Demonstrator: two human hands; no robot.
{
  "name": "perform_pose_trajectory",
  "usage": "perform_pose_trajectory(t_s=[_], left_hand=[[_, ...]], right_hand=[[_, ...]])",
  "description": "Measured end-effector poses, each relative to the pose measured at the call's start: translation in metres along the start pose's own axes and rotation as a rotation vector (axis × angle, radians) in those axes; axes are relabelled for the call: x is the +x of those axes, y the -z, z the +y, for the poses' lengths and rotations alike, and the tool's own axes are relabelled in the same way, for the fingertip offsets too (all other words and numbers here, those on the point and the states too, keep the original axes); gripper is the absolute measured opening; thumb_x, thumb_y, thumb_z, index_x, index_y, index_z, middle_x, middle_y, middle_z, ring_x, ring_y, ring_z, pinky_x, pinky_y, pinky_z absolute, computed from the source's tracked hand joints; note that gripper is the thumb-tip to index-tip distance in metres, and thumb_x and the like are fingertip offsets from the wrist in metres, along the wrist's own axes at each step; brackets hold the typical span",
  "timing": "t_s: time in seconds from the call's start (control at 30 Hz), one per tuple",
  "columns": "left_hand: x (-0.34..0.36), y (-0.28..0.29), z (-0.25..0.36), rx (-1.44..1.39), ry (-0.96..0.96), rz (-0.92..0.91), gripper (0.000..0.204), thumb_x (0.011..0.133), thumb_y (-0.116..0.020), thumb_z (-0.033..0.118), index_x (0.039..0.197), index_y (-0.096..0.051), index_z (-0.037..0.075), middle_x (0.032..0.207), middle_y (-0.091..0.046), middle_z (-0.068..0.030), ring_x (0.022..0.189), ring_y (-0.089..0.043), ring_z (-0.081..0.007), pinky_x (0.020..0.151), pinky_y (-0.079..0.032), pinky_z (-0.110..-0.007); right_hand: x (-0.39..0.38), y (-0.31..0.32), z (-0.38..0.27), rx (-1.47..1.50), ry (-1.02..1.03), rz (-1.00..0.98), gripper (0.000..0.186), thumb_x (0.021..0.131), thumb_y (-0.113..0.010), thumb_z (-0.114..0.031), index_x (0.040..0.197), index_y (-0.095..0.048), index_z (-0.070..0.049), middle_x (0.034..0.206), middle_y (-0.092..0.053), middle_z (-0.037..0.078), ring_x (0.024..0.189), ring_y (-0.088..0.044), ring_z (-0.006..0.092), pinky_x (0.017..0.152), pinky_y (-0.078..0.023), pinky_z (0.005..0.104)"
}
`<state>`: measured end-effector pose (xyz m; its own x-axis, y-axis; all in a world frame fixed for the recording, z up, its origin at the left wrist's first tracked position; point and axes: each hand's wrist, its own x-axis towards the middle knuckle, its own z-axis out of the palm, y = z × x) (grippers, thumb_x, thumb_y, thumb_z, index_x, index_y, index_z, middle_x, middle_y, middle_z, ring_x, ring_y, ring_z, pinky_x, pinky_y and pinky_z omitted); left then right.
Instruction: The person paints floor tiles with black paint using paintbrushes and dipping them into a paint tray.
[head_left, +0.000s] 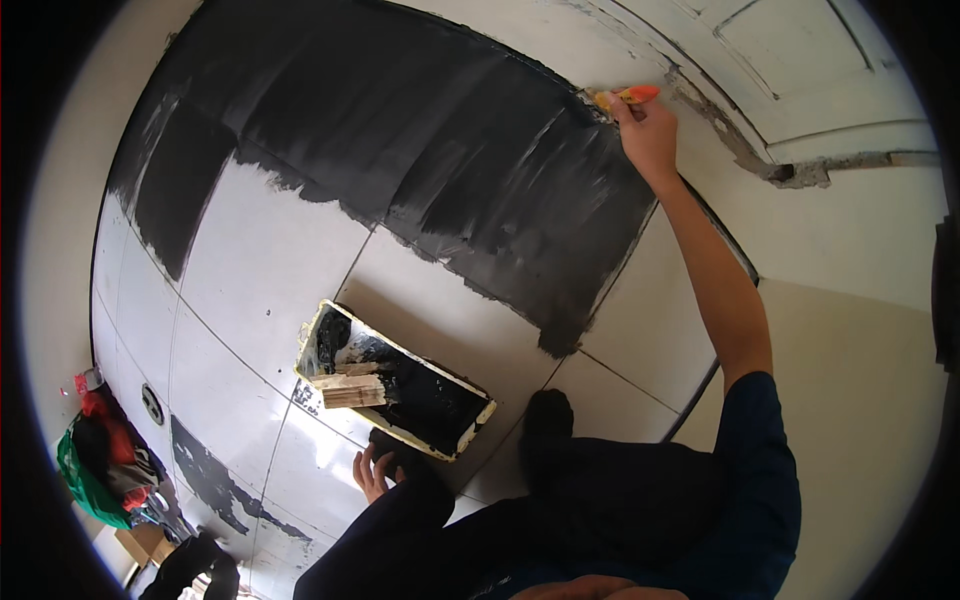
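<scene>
My right hand is closed around a paintbrush with an orange and yellow handle. The brush end meets the far edge of the black coating, where the floor joins the wall. My left hand hangs low beside my knee and shoe, its visible fingers apart and nothing seen in them. Just beyond it, a rectangular tub with a paint-smeared, pale yellow rim holds black coating. A rough piece of wood lies across the tub's near-left side, part of it over the rim.
White floor tiles surround the tub and my feet. A round drain cover sits at the left. Near the left wall lie red and green bags and a cardboard box. A panelled door stands at the far right beside broken plaster.
</scene>
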<state>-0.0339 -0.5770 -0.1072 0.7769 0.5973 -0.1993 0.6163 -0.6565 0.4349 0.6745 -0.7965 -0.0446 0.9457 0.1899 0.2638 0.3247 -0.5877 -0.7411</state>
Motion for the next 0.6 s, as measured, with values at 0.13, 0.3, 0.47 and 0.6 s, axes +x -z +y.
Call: perform_pose_trajectory(t_s=[0.13, 0.3, 0.47, 0.6], left_hand=[[-0.003, 0.018, -0.010, 0.058, 0.020, 0.024, 0.036, 0.078, -0.076, 0.013, 0.114, -0.071, 0.016, 0.147, -0.057, -0.0141, 0.142, -0.043, -0.0430, 0.118, -0.036, -0.057], [0.121, 0.132, 0.043, 0.147, -0.335, -0.054, 0.037, 0.077, -0.069, 0.000, 0.113, -0.067, 0.006, 0.126, -0.063, -0.0176, 0.121, -0.054, -0.0399, 0.103, -0.044, -0.053], [0.309, 0.191, 0.146, 0.267, -0.907, -0.191, 0.042, 0.076, -0.069, -0.004, 0.117, -0.068, 0.004, 0.115, -0.065, -0.0168, 0.103, -0.062, -0.0379, 0.091, -0.053, -0.050], [0.461, 0.110, 0.263, 0.339, -1.232, -0.206, 0.048, 0.079, -0.070, -0.002, 0.127, -0.067, 0.004, 0.118, -0.065, -0.0142, 0.106, -0.063, -0.0344, 0.093, -0.055, -0.043]], right_hand=[[-0.007, -0.014, 0.005, -0.006, 0.086, 0.030, 0.027, 0.096, -0.079, -0.024, 0.106, -0.077, 0.001, 0.083, -0.078, 0.011, 0.073, -0.073, 0.0158, 0.070, -0.056, 0.0311], [-0.004, -0.022, 0.025, -0.045, 0.297, 0.077, 0.018, 0.096, -0.077, -0.015, 0.106, -0.075, 0.000, 0.093, -0.076, 0.015, 0.079, -0.073, 0.0284, 0.076, -0.057, 0.0370], [-0.035, -0.049, 0.015, -0.089, 0.526, 0.007, 0.024, 0.084, -0.074, 0.002, 0.107, -0.073, -0.004, 0.098, -0.073, 0.011, 0.094, -0.068, 0.0331, 0.085, -0.058, 0.0416], [-0.080, -0.043, -0.005, -0.050, 0.483, -0.084, 0.036, 0.078, -0.071, 0.008, 0.112, -0.071, -0.003, 0.104, -0.072, 0.010, 0.096, -0.068, 0.0303, 0.087, -0.058, 0.0387]])
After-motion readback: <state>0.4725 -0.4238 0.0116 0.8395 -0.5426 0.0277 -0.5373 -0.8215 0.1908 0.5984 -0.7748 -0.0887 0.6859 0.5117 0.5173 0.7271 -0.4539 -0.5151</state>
